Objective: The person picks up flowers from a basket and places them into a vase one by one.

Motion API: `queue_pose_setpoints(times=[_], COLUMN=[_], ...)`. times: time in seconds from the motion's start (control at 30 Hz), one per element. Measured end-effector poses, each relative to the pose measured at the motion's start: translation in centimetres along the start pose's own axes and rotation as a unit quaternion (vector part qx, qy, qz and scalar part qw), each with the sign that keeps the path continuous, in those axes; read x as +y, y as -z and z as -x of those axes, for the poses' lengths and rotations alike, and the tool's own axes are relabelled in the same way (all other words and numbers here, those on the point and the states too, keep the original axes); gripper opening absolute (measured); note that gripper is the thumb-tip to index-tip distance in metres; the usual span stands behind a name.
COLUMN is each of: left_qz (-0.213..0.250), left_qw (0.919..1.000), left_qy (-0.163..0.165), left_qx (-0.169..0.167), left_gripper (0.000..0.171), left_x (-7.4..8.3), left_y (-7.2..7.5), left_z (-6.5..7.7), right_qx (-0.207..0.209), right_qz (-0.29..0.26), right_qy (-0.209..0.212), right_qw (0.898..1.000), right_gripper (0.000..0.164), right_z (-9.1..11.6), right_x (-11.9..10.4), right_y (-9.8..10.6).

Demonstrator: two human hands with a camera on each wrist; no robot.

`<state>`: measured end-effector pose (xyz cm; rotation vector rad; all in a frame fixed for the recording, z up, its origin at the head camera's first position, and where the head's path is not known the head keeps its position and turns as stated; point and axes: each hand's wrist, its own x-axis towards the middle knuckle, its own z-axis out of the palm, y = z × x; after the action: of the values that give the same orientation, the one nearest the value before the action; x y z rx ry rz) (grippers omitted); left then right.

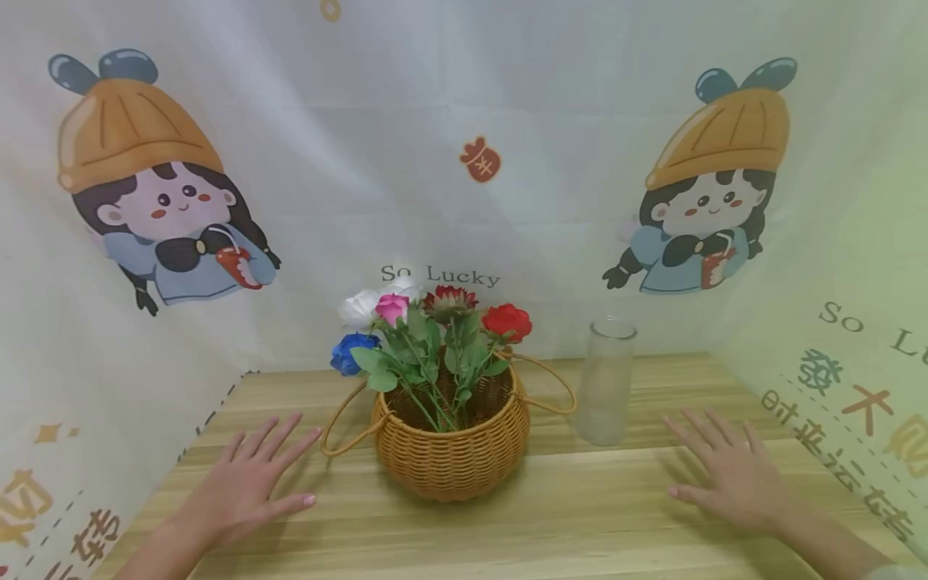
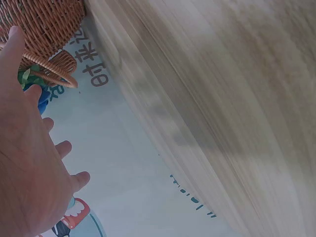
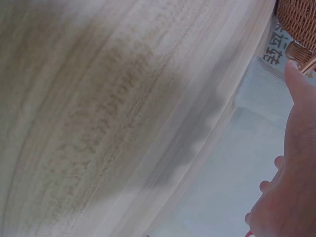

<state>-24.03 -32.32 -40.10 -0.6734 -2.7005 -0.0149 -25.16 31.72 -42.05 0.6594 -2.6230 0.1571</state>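
The left hand [image 1: 254, 475], at the lower left of the head view, is released, its fingers straight and spread. The right hand [image 1: 732, 471], at the lower right, is likewise spread and grasps nothing. The left index fingertip appears just beside the left handle [image 1: 337, 448] of a woven basket [image 1: 453, 467]; whether they touch I cannot tell. The basket stands upright at lower centre, its right handle [image 1: 569, 387] folded outward toward a clear glass vase [image 1: 607, 395]. That vase stands upright right of centre, between basket and right hand. In the basket, stems lean upward, bearing a blue flower [image 1: 354, 354], white flowers [image 1: 360, 310], a pink flower [image 1: 392, 308], a dark red flower [image 1: 451, 300] and a bright red flower [image 1: 507, 322]. Beneath spreads a wood-grained table [image 1: 580, 524]; a pale printed cloth [image 1: 341, 161] fills the upper frame.
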Motion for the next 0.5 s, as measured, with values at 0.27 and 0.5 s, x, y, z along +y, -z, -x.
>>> queue_pose_setpoints(times=[0.27,0.5], left_qz=[-0.004,-0.014], left_qw=[1.0000,0.9993], left_qy=[-0.003,-0.016], left_qx=[0.004,0.029], left_gripper=[0.077,0.076], left_x=[0.1,0.7], left_y=[0.3,0.6], left_z=[-0.2,-0.9], right_qx=[0.018,0.029], right_qz=[-0.003,0.010], right_qy=[0.006,0.025], right_qw=[1.000,0.999], right_gripper=[0.089,0.088], right_z=[-0.6,-1.4], right_x=[0.0,-0.2], right_y=[0.3,0.4])
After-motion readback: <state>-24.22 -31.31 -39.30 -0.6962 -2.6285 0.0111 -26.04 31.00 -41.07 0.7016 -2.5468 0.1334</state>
